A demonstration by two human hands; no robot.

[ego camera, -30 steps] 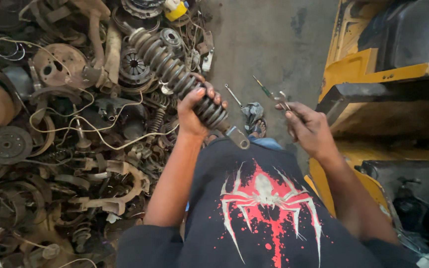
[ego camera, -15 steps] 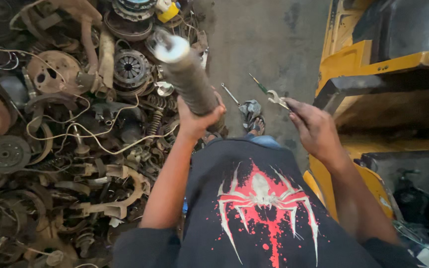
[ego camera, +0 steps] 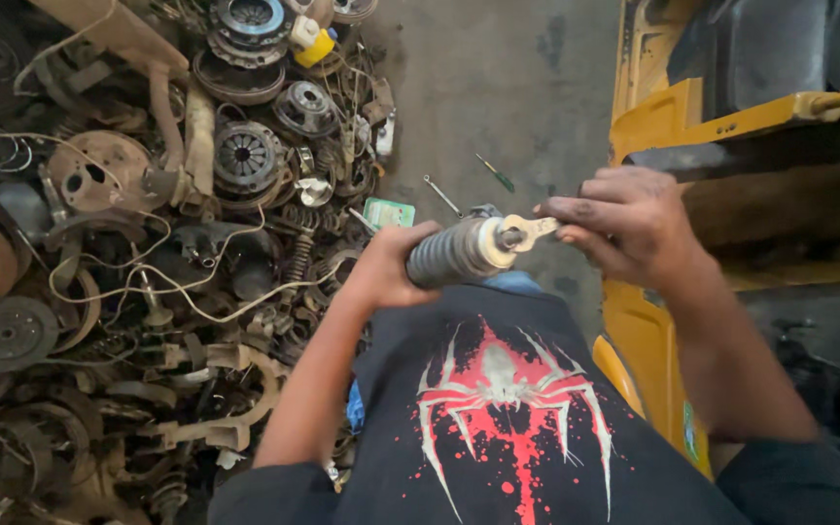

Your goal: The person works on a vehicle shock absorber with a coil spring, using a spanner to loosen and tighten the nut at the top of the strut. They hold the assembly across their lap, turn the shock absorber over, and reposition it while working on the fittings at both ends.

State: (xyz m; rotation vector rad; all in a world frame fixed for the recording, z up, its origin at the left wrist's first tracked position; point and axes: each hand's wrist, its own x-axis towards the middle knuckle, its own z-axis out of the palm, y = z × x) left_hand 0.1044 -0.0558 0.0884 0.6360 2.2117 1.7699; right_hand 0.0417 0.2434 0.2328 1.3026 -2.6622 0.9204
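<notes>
Steel strut (ego camera: 459,251) lies level just above the person's lap, the left hand (ego camera: 386,267) wrapped tight round its ribbed body, the right hand (ego camera: 624,222) pinching a spanner (ego camera: 529,231) set on its end, with a screwdriver (ego camera: 494,173) on the concrete floor (ego camera: 517,87) beyond and scrap (ego camera: 148,243) heaped left.
</notes>
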